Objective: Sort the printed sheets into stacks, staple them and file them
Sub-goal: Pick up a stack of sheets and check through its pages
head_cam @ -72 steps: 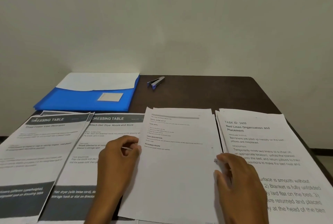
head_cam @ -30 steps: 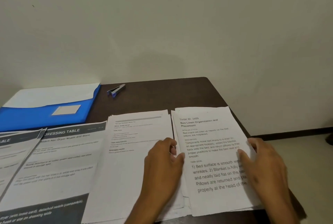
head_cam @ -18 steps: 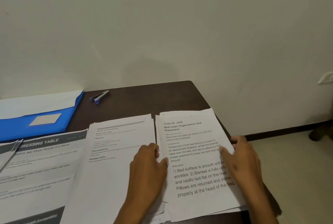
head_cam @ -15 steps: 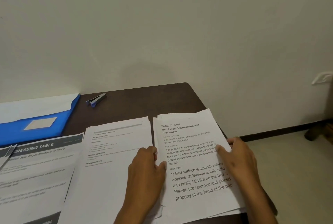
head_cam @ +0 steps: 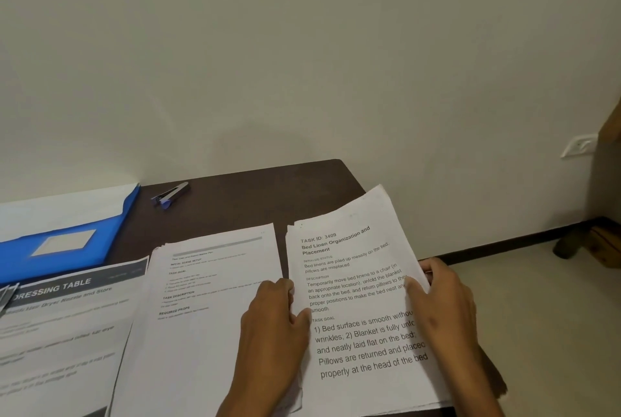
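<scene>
Bed-linen stack (head_cam: 363,312) far rt corner lifted, left hand (head_cam: 272,326) & right hand (head_cam: 443,309) gripping its side edges

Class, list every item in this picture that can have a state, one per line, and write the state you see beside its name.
Bed Linen stack: gripped at both side edges, far end lifted off the table.
Left hand: grips the stack's left edge.
Right hand: grips the stack's right edge.
Middle stack: flat, untouched.
Dressing Table sheets: flat.
Stapler: lying unused.
Blue folder: lying flat, white paper showing.
</scene>
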`<move>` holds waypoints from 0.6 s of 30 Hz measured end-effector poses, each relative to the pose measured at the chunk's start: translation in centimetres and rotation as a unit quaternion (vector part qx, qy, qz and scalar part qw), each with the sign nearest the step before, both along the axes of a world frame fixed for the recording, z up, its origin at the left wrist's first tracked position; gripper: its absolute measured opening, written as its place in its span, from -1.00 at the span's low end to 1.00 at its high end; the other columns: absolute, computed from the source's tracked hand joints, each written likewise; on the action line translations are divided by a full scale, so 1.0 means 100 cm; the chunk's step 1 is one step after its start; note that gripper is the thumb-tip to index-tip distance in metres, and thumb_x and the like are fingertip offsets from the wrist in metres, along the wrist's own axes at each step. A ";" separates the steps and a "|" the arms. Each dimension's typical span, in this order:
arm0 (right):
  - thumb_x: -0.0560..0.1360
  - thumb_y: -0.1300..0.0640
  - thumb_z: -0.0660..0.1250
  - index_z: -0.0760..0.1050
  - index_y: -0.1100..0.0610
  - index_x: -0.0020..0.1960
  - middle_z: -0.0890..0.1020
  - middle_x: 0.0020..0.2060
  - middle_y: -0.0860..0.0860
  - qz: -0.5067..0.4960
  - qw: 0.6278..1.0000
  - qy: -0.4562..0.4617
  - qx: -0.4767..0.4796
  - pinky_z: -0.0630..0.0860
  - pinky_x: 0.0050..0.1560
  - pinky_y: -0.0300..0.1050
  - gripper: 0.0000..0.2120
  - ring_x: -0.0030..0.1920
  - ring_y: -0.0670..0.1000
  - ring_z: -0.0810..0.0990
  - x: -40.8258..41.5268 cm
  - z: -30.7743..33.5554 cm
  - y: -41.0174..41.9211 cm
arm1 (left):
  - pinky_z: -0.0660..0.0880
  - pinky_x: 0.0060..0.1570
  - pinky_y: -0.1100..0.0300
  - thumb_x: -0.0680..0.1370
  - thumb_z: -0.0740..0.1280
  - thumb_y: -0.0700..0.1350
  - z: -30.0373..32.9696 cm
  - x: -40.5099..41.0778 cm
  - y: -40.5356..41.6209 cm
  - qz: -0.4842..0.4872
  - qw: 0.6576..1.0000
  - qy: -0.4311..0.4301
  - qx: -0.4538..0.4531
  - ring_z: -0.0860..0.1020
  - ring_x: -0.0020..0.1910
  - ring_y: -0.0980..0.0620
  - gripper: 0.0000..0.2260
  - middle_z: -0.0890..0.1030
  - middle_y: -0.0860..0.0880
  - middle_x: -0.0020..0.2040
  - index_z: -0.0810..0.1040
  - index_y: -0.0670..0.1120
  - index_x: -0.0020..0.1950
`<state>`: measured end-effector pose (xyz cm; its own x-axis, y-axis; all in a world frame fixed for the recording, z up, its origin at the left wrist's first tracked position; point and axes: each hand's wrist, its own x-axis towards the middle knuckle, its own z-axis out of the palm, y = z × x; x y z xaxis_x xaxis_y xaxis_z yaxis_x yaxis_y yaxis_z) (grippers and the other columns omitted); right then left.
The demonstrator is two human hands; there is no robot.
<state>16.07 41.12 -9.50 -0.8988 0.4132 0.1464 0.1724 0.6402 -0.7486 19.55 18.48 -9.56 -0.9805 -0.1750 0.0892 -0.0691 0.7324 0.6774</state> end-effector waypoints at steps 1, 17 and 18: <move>0.60 0.19 0.41 0.57 0.13 0.07 0.68 -0.08 0.00 -0.004 1.000 0.015 -0.008 0.35 -0.28 -0.19 -0.94 -0.17 0.00 0.57 0.002 0.003 0.002 | 0.38 -0.21 0.40 0.60 0.43 -0.04 0.001 0.000 0.000 -0.001 1.000 0.001 0.002 0.53 -0.12 0.18 -0.87 0.52 0.15 -0.05 0.47 0.07 -0.01; 0.63 -0.04 0.33 0.49 -0.18 0.20 0.69 0.08 -0.20 0.085 0.937 0.253 -0.225 0.63 -0.08 -0.13 -0.84 0.05 -0.23 0.68 0.028 0.072 -0.004 | 0.62 -0.05 0.32 0.71 0.27 -0.10 0.087 -0.041 0.020 -0.115 0.901 0.186 0.375 0.68 0.13 0.17 -0.82 0.69 0.18 0.13 0.51 0.04 0.31; 0.63 -0.05 0.32 0.46 -0.22 0.24 0.68 0.08 -0.23 0.081 0.943 0.238 -0.218 0.60 -0.07 -0.18 -0.80 0.05 -0.32 0.64 0.029 0.066 -0.005 | 0.64 -0.02 0.27 0.72 0.25 -0.09 0.080 -0.039 0.023 -0.114 0.904 0.178 0.372 0.68 0.13 0.16 -0.83 0.69 0.17 0.13 0.51 0.06 0.29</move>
<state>18.94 40.58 -2.87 -0.8313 0.3894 0.3967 -0.3229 0.2426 -0.9148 15.61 20.73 -1.58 -0.9313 -0.1135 0.3461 0.3446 0.0330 0.9382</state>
